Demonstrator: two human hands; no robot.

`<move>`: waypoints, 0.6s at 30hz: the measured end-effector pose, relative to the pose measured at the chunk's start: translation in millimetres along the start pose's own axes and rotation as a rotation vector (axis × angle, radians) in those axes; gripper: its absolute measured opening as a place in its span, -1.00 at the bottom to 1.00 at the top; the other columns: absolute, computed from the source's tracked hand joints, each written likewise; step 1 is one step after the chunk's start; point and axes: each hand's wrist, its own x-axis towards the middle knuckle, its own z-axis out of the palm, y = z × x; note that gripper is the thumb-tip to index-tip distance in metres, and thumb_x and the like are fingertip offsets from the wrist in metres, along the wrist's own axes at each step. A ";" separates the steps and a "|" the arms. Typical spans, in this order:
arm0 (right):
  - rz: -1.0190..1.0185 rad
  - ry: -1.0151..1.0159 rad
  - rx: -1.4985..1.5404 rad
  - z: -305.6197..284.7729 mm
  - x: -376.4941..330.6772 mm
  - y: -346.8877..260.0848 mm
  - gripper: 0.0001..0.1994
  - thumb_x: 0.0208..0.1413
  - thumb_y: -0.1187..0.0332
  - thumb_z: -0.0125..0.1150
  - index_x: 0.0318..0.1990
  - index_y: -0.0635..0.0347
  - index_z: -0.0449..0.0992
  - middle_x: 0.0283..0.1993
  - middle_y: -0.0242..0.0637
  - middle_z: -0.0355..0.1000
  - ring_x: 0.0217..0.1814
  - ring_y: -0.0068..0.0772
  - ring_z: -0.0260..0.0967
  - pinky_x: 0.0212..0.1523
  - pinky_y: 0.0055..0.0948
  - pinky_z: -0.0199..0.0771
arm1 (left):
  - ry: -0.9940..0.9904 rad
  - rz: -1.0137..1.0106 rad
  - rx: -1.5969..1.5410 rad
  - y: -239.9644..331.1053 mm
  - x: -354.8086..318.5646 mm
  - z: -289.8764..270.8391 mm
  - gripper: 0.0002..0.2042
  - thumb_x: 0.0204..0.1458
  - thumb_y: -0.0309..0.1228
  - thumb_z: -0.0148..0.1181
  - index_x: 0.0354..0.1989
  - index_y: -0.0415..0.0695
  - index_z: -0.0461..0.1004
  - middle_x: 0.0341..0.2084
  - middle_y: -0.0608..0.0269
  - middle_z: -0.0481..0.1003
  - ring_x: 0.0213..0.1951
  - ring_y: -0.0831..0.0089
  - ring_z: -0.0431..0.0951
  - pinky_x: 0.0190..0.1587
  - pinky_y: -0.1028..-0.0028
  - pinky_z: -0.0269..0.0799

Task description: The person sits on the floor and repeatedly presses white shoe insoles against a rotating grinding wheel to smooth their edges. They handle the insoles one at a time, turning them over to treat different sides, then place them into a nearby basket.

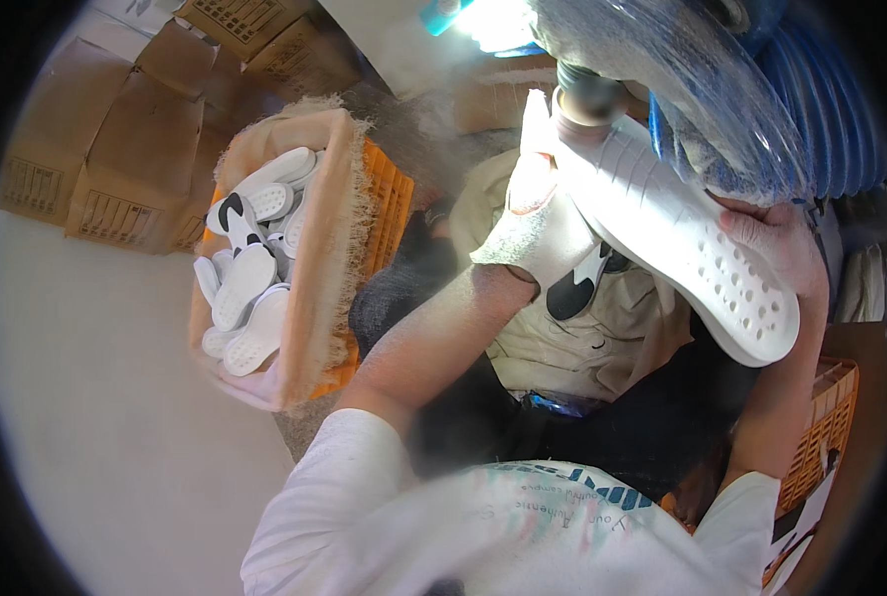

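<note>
A large white shoe sole point(662, 214) with a cluster of small holes toward its near end lies slantwise between my hands. My right hand point(776, 238), bare, is closed on its right edge. My left hand point(541, 204), in a worn white glove, grips the far end from the left; some fingers are hidden by the sole. That far end touches or sits just under a round, dark-tipped machine head point(589, 99), blurred there. Below my left hand, a black-and-white sole point(574, 286) lies on cream cloth point(533, 343) between my legs.
To the left stands an orange crate point(389, 204) lined with frayed cloth, holding several white soles point(244, 288). Cardboard boxes point(125, 189) are stacked behind it. A plastic-wrapped hose point(652, 60) and ribbed blue duct point(826, 109) hang at upper right. Another orange basket point(823, 427) is at lower right.
</note>
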 end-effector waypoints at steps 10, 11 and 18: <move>0.008 0.201 0.070 40.4 -6.4 11.2 -0.61 0.04 0.39 0.23 -0.01 0.50 0.53 -0.31 -0.19 0.57 -0.41 -0.54 0.47 -0.34 -0.59 0.41 | 0.063 0.202 0.777 -4.0 -1.5 -7.0 -0.68 0.06 -0.44 0.13 -0.01 -0.27 0.37 -0.21 0.02 0.51 -0.19 0.19 0.55 -0.13 0.35 0.46; -0.002 0.220 0.065 42.8 -2.1 13.3 -0.61 0.03 0.39 0.23 -0.01 0.51 0.53 -0.31 -0.19 0.57 -0.42 -0.54 0.47 -0.34 -0.58 0.41 | 0.067 0.226 0.954 -3.2 -2.5 -7.4 -0.68 0.05 -0.44 0.13 -0.01 -0.28 0.37 -0.22 0.01 0.51 -0.19 0.19 0.56 -0.14 0.35 0.46; -0.309 0.396 -0.246 49.5 40.6 55.2 -0.75 0.00 0.36 0.32 -0.16 0.26 0.61 -0.32 -0.17 0.57 -0.36 -0.39 0.51 -0.22 -0.43 0.48 | 0.070 0.375 1.331 4.7 -14.9 -9.9 -0.71 0.03 -0.48 0.15 -0.06 -0.28 0.39 -0.26 -0.01 0.51 -0.22 0.16 0.56 -0.16 0.35 0.47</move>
